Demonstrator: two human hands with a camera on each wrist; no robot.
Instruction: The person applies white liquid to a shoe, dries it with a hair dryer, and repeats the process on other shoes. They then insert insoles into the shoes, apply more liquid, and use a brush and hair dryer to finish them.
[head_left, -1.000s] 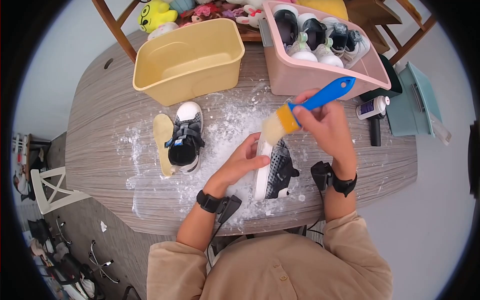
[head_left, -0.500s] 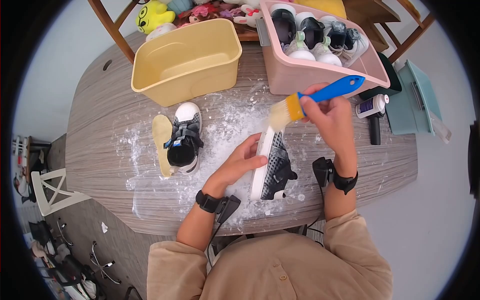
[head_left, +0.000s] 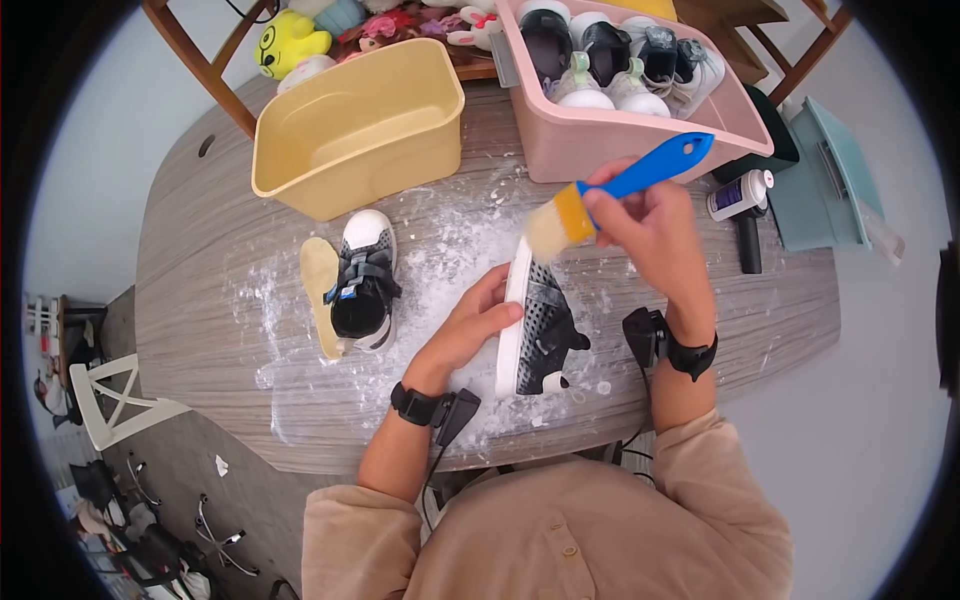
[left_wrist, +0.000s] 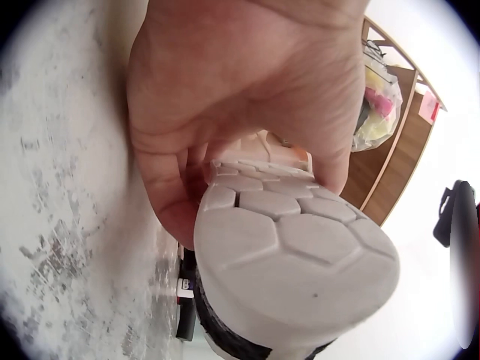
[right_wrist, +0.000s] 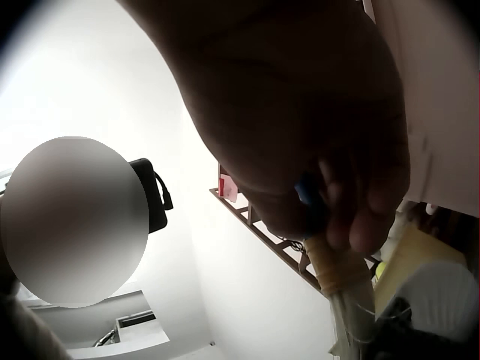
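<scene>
My left hand [head_left: 470, 322] grips a black-and-white shoe [head_left: 545, 330] by its sole, tilted on its side at the table's near middle. In the left wrist view the white sole [left_wrist: 300, 255], with its hexagon tread, faces the camera between thumb and fingers. My right hand [head_left: 655, 235] pinches a brush with a blue handle [head_left: 655, 165], a yellow band and pale bristles [head_left: 546, 232]. Those bristles overlap the shoe's toe end in the head view. To the left, the matching shoe [head_left: 363, 280] stands upright beside a pale insole [head_left: 320, 290].
White powder [head_left: 440, 240] is scattered over the wooden table [head_left: 215, 330]. Behind stand a yellow bin [head_left: 360, 180] and a pink bin [head_left: 640, 145] holding several shoes. A white bottle [head_left: 740, 195] and a teal box [head_left: 825, 190] are at the right.
The brush rises off the shoe's side, shifts right, then comes back left over the toe end. The left hand keeps hold of the shoe, and the head view has shifted slightly.
</scene>
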